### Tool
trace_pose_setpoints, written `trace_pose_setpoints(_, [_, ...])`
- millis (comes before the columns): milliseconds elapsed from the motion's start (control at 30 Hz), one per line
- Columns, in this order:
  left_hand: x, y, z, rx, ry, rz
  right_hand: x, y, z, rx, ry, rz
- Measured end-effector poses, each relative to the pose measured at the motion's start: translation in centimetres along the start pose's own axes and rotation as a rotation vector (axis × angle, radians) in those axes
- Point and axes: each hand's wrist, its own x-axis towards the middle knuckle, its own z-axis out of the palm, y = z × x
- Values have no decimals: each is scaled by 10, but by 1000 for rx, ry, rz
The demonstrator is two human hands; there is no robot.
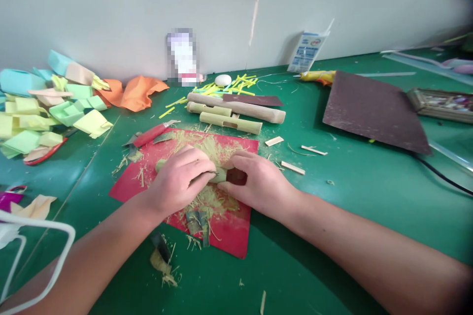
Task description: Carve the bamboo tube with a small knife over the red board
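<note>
A short pale-green bamboo tube (220,175) lies crosswise over a red sheet (236,229) covered in greenish dust and shavings. My left hand (185,177) is closed over the tube's middle, with the tube's far left end just showing past the knuckles. A thin dark edge (213,173) sticks out between its thumb and fingers; I cannot make out what it belongs to. At the right end, my right hand (254,179) grips the tube between curved fingers and thumb. Used dark sandpaper strips (197,224) lie below the hands. A red-handled knife (150,135) rests on the sheet's upper left corner.
Cut bamboo pieces (231,123) and a pale stick (254,110) lie behind the sheet. Folded coloured papers (37,113) are heaped at left. A brown sandpaper sheet (369,110) sits at right, near a yellow glue gun (316,76). A blurred phone (183,56) leans against the wall.
</note>
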Motion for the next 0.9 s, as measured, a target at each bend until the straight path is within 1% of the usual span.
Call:
trace_pose_setpoints(133, [4,2,5,-10,33,-2,1,1,0,-10,-8,-16])
trace_pose_setpoints(233, [6,3,6,-20,19,-6,1,1,0,-21,-11,-4])
trace_pose_setpoints(300, [3,0,2,-11,13,-17,1,1,0,-38,-5,8])
trace_pose_setpoints(433, [-10,-12,-12,42,43,-40,0,1,0,-75,-2,10])
trace_pose_setpoints(500, [-14,-15,-15,57,53,-43,-1,1,0,-79,3,4])
trace_pose_setpoints(567, [-12,-14,-13,58,52,-45,-1,1,1,-87,10,-2])
trace_pose_setpoints(733, [-1,-10,-1,32,24,-7,-1,0,2,-86,-1,3])
trace_pose_setpoints(800, [-2,-11,-1,13,29,-2,-1,0,1,-82,-10,8])
trace_pose_setpoints(900, [-9,-13,-6,-11,45,-11,-2,0,0,-92,-20,-11])
